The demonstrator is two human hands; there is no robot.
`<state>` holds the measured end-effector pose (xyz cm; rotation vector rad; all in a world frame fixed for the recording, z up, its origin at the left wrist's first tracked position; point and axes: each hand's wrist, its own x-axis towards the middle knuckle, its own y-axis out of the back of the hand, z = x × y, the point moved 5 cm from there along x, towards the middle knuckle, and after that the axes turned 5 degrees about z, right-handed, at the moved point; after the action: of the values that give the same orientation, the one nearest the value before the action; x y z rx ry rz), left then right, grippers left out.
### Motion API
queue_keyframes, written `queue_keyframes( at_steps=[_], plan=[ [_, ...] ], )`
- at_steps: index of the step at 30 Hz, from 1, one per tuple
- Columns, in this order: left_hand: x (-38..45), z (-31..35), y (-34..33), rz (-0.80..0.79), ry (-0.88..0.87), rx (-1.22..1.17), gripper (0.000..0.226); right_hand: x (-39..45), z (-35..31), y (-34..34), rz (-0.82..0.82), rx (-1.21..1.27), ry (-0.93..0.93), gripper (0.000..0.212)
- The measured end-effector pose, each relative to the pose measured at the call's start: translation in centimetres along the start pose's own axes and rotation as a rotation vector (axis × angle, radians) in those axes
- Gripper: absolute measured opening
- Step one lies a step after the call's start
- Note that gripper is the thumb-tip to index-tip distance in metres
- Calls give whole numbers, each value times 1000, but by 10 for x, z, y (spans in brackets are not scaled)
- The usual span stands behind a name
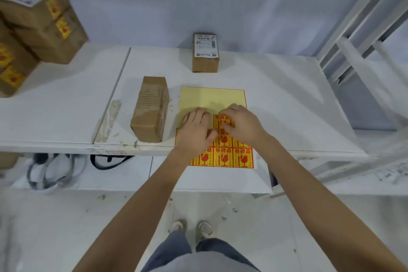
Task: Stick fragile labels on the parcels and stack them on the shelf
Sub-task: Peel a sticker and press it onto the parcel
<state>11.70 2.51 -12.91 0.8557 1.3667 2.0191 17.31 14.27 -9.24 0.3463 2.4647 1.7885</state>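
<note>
A yellow sheet of fragile labels [212,99] lies on the white table [276,95]; its near part still carries several red-and-yellow labels [223,159]. My left hand [195,127] presses flat on the sheet's left side. My right hand [239,122] picks at a label [220,120] in the top printed row with its fingertips; whether the label is lifted is hidden. A brown parcel [150,109] with torn tape lies left of the sheet. A second parcel [205,53] with a white shipping slip stands at the back.
Labelled brown parcels [42,22] are stacked at the far left on the white surface. A white metal shelf frame [357,35] rises on the right. Black straps [108,160] and cables lie below the table edge. My feet stand on the white floor.
</note>
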Motion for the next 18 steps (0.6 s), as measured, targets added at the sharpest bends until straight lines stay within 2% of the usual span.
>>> queue_keyframes(
  at_steps=[4, 11, 18],
  plan=[
    [-2, -1, -7, -56, -28, 20, 80, 27, 0, -3, -92, -1, 85, 37],
    [-2, -4, -7, -32, 33, -89, 72, 35, -1, -3, -113, -14, 198, 27],
    [-2, -4, -6, -5, 37, -96, 72, 37, 0, -3, -129, -59, 249, 24]
  ],
)
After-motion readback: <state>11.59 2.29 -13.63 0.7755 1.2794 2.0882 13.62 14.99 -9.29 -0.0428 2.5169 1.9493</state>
